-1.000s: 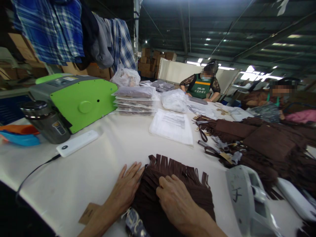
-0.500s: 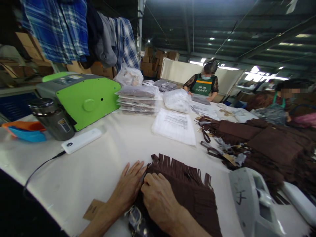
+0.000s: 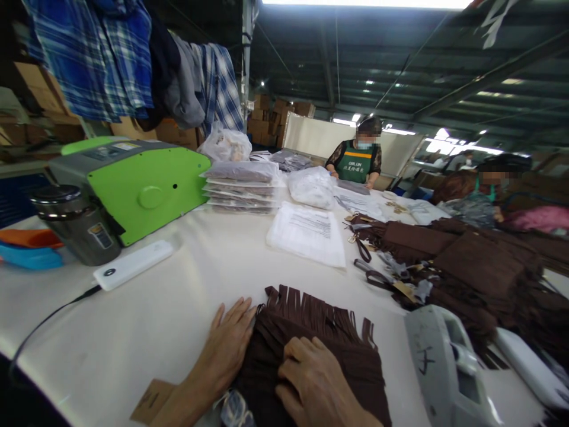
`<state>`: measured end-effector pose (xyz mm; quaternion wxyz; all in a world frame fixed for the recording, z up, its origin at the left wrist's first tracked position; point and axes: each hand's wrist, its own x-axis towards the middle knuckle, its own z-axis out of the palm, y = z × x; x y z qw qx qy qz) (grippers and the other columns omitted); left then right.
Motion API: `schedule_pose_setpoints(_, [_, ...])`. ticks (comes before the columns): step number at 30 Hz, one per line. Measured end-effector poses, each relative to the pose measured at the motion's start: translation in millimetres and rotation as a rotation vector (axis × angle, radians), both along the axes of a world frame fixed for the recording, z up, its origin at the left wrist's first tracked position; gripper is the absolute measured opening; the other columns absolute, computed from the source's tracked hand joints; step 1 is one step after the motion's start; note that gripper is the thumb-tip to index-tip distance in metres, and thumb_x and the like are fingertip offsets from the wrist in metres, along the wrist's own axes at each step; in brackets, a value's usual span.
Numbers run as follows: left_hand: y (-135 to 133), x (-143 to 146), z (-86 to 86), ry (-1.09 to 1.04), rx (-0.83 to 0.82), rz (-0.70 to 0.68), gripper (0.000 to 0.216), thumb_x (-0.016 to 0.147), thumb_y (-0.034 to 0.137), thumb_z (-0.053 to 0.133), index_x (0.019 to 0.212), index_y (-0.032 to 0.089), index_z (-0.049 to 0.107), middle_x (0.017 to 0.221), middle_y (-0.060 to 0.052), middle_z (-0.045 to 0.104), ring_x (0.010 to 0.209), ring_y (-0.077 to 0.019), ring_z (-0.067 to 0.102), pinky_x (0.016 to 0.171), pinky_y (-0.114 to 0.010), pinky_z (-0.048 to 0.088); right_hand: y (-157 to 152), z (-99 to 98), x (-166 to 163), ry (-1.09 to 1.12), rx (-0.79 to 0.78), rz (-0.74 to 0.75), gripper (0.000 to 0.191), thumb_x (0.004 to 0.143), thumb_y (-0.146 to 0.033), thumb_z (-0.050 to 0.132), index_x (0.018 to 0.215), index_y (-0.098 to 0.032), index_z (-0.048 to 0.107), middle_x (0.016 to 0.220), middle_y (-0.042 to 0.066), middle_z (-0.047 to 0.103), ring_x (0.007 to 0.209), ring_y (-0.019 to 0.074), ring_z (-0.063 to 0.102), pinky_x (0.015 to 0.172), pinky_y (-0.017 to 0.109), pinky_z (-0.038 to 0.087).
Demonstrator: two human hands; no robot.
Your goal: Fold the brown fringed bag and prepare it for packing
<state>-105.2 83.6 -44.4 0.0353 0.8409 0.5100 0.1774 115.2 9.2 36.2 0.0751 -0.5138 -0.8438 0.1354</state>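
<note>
A brown fringed bag (image 3: 324, 332) lies on the white table (image 3: 178, 302) right in front of me, fringe pointing away. My left hand (image 3: 226, 344) lies flat on the table against the bag's left edge, fingers stretched out. My right hand (image 3: 311, 379) presses down on top of the bag with its fingers curled. A shiny wrapped piece (image 3: 231, 409) shows beneath my wrists, and a brown paper tag (image 3: 149, 400) lies by my left forearm.
A green machine (image 3: 137, 184), a metal flask (image 3: 77, 222) and a white power bank (image 3: 131, 264) stand at left. Bagged stacks (image 3: 242, 187) and printed sheets (image 3: 306, 234) sit mid-table. More brown fringed bags (image 3: 480, 267) pile up at right, beside a grey device (image 3: 444, 367). Two people work at the far side.
My right hand slid back from the bag's left edge toward its middle. The left hand stayed flat beside the bag.
</note>
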Motion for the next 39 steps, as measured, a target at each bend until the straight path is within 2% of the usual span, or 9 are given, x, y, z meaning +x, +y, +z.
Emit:
schedule_pose_setpoints(5, [17.2,2.2,22.4,-0.117,-0.07,0.025,0.04,0.09,0.018,0.037,0.125,0.022,0.058,0.125,-0.008,0.065,0.114,-0.0225,0.058,0.099,-0.042,0.045,-5.4,-8.9,18.9,0.211,0.079,0.0,0.01,0.085,-0.022,0.063,0.088,-0.03,0.068,0.094,-0.007,0.068,0.086,0.0106,0.062,0.078,0.027,0.035])
schedule_pose_setpoints(10, [36.3,17.9,52.9,-0.102,-0.17,-0.083,0.035,0.085,0.01,0.044,0.108,0.025,0.065,0.103,-0.003,0.067,0.099,-0.0211,0.058,0.089,-0.036,0.045,1.8,-0.8,13.2,0.311,0.142,-0.056,0.01,0.084,-0.02,0.062,0.085,-0.028,0.068,0.089,-0.004,0.07,0.083,0.0128,0.063,0.078,0.027,0.04])
schedule_pose_setpoints(14, [43.5,24.9,60.2,-0.095,-0.204,-0.139,0.028,0.08,0.007,0.045,0.088,0.024,0.065,0.093,-0.003,0.064,0.092,-0.0209,0.056,0.084,-0.034,0.044,15.4,11.7,4.2,0.187,0.131,-0.061,0.028,0.089,-0.03,0.059,0.116,-0.028,0.064,0.124,0.002,0.065,0.112,0.0212,0.058,0.099,0.035,0.04])
schedule_pose_setpoints(17, [44.9,22.3,58.9,-0.124,-0.232,-0.126,0.021,0.081,0.01,0.043,0.085,0.023,0.06,0.091,-0.003,0.063,0.091,-0.0212,0.056,0.085,-0.035,0.044,22.8,-3.8,2.2,0.126,0.074,0.143,0.056,0.089,-0.048,0.059,0.136,-0.02,0.051,0.147,0.008,0.046,0.136,0.0246,0.039,0.115,0.04,0.027])
schedule_pose_setpoints(21, [45.7,17.5,57.0,-0.199,-0.307,-0.1,0.017,0.083,0.015,0.041,0.085,0.024,0.055,0.087,-0.002,0.064,0.086,-0.0199,0.058,0.08,-0.033,0.046,24.8,-42.0,5.1,0.061,0.009,0.211,0.067,0.084,-0.06,0.059,0.133,-0.015,0.054,0.14,0.013,0.051,0.132,0.0276,0.046,0.115,0.042,0.029])
schedule_pose_setpoints(24, [48.1,17.7,62.9,-0.267,-0.371,-0.106,0.015,0.083,0.016,0.039,0.084,0.024,0.052,0.082,0.001,0.065,0.079,-0.0172,0.061,0.075,-0.029,0.047,24.0,-49.9,9.1,0.07,-0.002,0.199,0.065,0.084,-0.061,0.06,0.131,-0.016,0.057,0.137,0.013,0.054,0.129,0.0274,0.049,0.114,0.041,0.031])
schedule_pose_setpoints(29, [46.5,23.9,81.2,-0.373,-0.429,-0.127,0.016,0.084,0.017,0.038,0.089,0.024,0.052,0.08,0.002,0.066,0.077,-0.0164,0.062,0.074,-0.028,0.047,20.7,-27.8,12.0,0.163,-0.126,0.165,0.059,0.085,-0.057,0.061,0.13,-0.018,0.057,0.139,0.011,0.053,0.131,0.026,0.047,0.115,0.042,0.03])
schedule_pose_setpoints(34, [17.7,46.9,80.3,-0.191,-0.27,-0.221,0.021,0.081,0.011,0.045,0.088,0.024,0.06,0.092,-0.002,0.066,0.091,-0.0215,0.059,0.085,-0.037,0.044,13.6,-2.4,19.3,0.295,-0.054,-0.058,0.021,0.09,-0.025,0.059,0.109,-0.026,0.069,0.115,0.0,0.071,0.112,0.0165,0.061,0.11,0.032,0.032])
schedule_pose_setpoints(39, [-5.8,54.6,78.5,-0.277,-0.293,-0.404,0.039,0.086,0.014,0.049,0.121,0.03,0.054,0.108,0.0,0.067,0.099,-0.0188,0.06,0.092,-0.034,0.047,6.2,20.0,44.4,0.288,0.032,-0.214,0.019,0.09,-0.017,0.056,0.093,-0.026,0.072,0.099,-0.002,0.073,0.097,0.0147,0.064,0.094,0.027,0.043])
